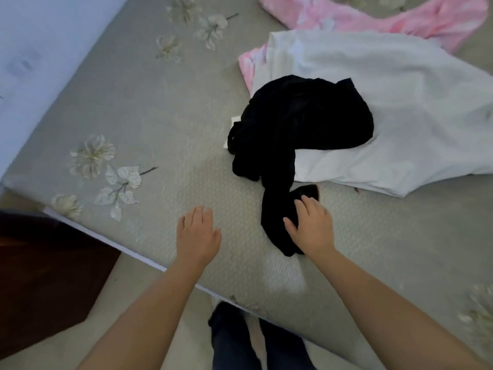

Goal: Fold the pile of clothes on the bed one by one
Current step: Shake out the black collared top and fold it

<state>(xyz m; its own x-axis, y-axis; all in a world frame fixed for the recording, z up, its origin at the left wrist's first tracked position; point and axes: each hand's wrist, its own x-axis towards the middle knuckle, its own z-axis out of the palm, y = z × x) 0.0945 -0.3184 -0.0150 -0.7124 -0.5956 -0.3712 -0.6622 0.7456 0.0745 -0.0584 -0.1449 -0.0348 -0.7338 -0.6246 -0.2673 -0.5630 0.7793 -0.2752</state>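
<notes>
Right hand curled onto the near end of the black garment, gripping it on the bed; left hand flat, fingers relaxed, holding nothing; garment's far end across white cloth.

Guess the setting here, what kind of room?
Likely a bedroom: a bed with a floral cover, loose clothes on it (black garment, white garment, pink garment), carpet beside it.
</notes>
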